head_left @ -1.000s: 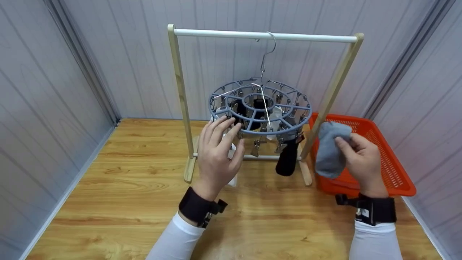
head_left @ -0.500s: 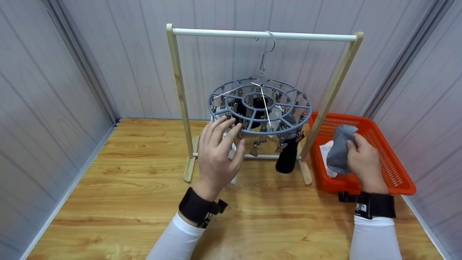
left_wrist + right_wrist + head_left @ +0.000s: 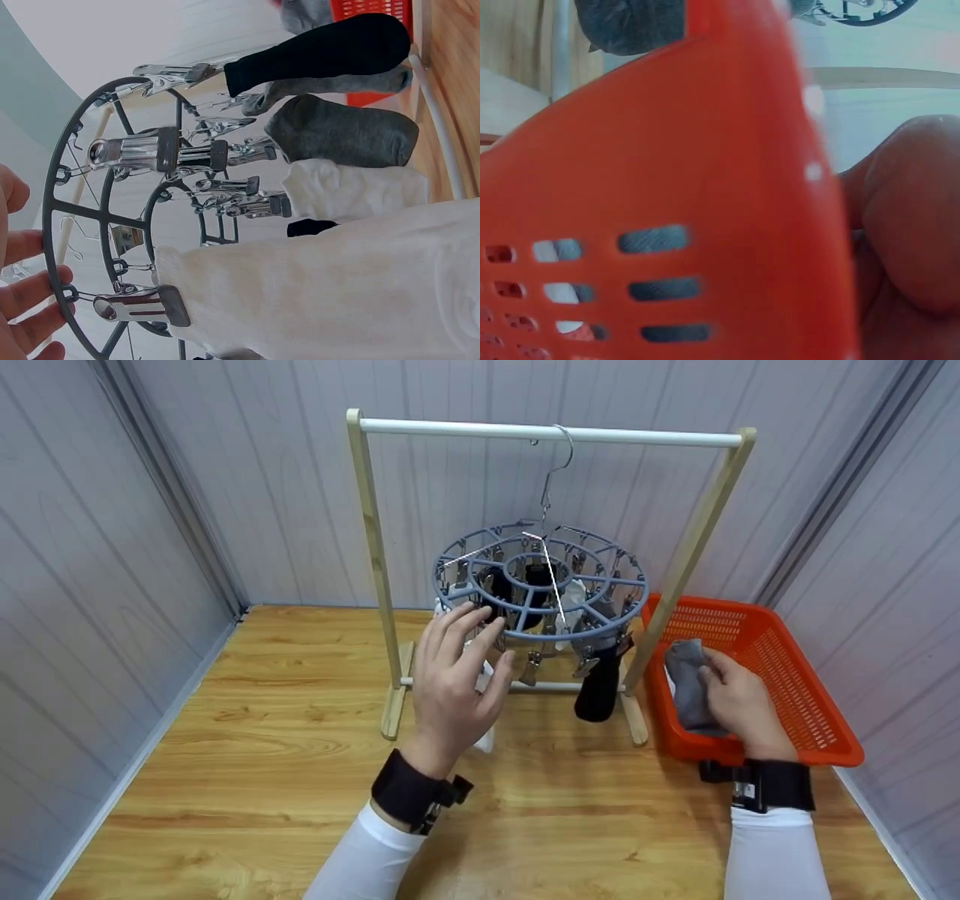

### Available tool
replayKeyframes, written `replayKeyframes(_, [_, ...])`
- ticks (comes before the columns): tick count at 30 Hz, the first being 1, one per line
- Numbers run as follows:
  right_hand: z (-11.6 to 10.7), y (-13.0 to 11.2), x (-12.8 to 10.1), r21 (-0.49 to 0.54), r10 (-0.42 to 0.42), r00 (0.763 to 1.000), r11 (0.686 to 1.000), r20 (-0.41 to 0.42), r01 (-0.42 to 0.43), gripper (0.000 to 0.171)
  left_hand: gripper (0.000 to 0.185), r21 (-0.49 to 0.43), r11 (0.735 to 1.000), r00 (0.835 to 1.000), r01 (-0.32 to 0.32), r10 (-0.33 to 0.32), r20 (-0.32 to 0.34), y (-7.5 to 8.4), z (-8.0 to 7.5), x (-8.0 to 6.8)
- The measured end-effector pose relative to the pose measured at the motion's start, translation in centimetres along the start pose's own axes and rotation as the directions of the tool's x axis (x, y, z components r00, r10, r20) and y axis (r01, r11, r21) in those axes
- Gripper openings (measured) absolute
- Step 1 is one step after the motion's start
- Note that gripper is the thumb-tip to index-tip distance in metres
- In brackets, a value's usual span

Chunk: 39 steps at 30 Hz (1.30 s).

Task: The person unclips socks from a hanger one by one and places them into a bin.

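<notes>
A grey sock (image 3: 688,686) lies over the left side of the orange basket (image 3: 817,712), its near end low inside. My right hand (image 3: 742,701) pinches its right edge between thumb and fingers. In the right wrist view the basket wall (image 3: 667,135) covers most of the sock. My left hand (image 3: 454,690) is at the front left of a round clip hanger (image 3: 525,631), fingers spread and loosely bent, fingertips right at the rim. In the left wrist view a white sock (image 3: 337,277), a black sock (image 3: 322,52) and grey socks (image 3: 345,131) hang from metal clips.
The hanger hooks onto the white bar (image 3: 465,429) of a wooden-sided rack (image 3: 373,547). Something white lies under the grey sock in the basket. The basket stands close to the rack's right leg (image 3: 634,720). Panel walls (image 3: 247,495) enclose the wooden surface (image 3: 300,795).
My right hand has lowered the grey sock into the basket, first moving right, then back left. A white piece in the basket came into view and is now mostly covered. My left hand stays put.
</notes>
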State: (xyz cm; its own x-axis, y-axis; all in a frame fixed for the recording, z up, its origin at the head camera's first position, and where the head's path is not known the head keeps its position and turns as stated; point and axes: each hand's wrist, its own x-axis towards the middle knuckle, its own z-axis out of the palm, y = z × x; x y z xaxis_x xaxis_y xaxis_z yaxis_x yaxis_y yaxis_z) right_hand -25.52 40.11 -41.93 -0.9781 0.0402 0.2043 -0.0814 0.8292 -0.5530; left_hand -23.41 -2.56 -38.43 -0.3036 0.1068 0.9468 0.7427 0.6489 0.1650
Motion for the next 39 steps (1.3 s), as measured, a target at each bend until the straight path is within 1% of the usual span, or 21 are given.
replayKeyframes(5, [-0.4, 0.3, 0.1, -0.045, 0.032, 0.995, 0.999, 0.096, -0.028, 0.057, 0.037, -0.008, 1.0, 1.0, -0.006, 0.006, 0.002, 0.1, 0.0, 0.1])
replayKeyframes(8, [-0.6, -0.2, 0.1, -0.049, 0.024, 0.994, 0.999, 0.103, -0.019, 0.057, 0.038, -0.01, 1.0, 1.0, -0.006, 0.006, 0.003, 0.1, -0.1, 0.0])
replayKeyframes(10, [-0.5, -0.9, -0.1, -0.041, 0.016, 0.997, 0.999, 0.076, -0.013, 0.057, 0.038, -0.011, 1.0, 1.0, -0.004, 0.004, 0.004, 0.1, -0.1, 0.0])
replayKeyframes(13, [-0.4, -2.2, -0.5, -0.018, -0.004, 1.0, 1.0, 0.013, 0.004, 0.055, 0.037, -0.016, 1.0, 1.0, -0.005, 0.005, 0.007, 0.1, -0.1, 0.1])
replayKeyframes(15, [-0.2, -3.2, -0.8, -0.004, -0.026, 0.999, 1.0, -0.024, 0.026, 0.053, 0.037, -0.022, 1.0, 1.0, -0.009, 0.009, 0.007, 0.2, -0.1, 0.1])
replayKeyframes(18, [-0.1, -4.4, -1.2, -0.004, -0.074, 0.996, 0.997, -0.059, 0.073, 0.05, 0.037, -0.028, 0.999, 1.0, -0.02, 0.02, 0.004, 0.3, -0.1, 0.1])
replayKeyframes(23, [0.3, -5.9, -1.8, -0.017, -0.166, 0.983, 0.986, -0.085, 0.165, 0.047, 0.037, -0.054, 0.998, 0.999, -0.039, 0.038, -0.002, 0.5, -0.1, 0.2])
replayKeyframes(27, [0.6, -6.7, -2.2, -0.019, -0.23, 0.967, 0.973, -0.111, 0.229, 0.041, 0.038, -0.091, 0.994, 0.998, -0.062, 0.064, 0.012, 0.8, -0.1, 0.3])
replayKeyframes(31, [0.8, -7.2, -2.5, -0.022, -0.249, 0.961, 0.969, -0.122, 0.248, 0.039, 0.042, -0.155, 0.984, 0.995, -0.089, 0.096, 0.035, 1.0, -0.2, 0.4])
replayKeyframes(34, [0.9, -7.6, -2.5, -0.018, -0.26, 0.957, 0.966, -0.13, 0.26, 0.04, 0.05, -0.206, 0.972, 0.992, -0.114, 0.123, 0.03, 0.9, -0.5, 0.5])
replayKeyframes(36, [1.0, -7.9, -2.6, -0.012, -0.269, 0.953, 0.963, -0.138, 0.27, 0.039, 0.055, -0.208, 0.97, 0.991, -0.127, 0.134, 0.02, 0.7, -0.9, 0.7])
replayKeyframes(39, [1.1, -8.3, -2.6, -0.004, -0.278, 0.949, 0.96, -0.145, 0.281, 0.038, 0.054, -0.151, 0.981, 0.992, -0.122, 0.126, 0.014, 0.1, -1.5, 1.0])
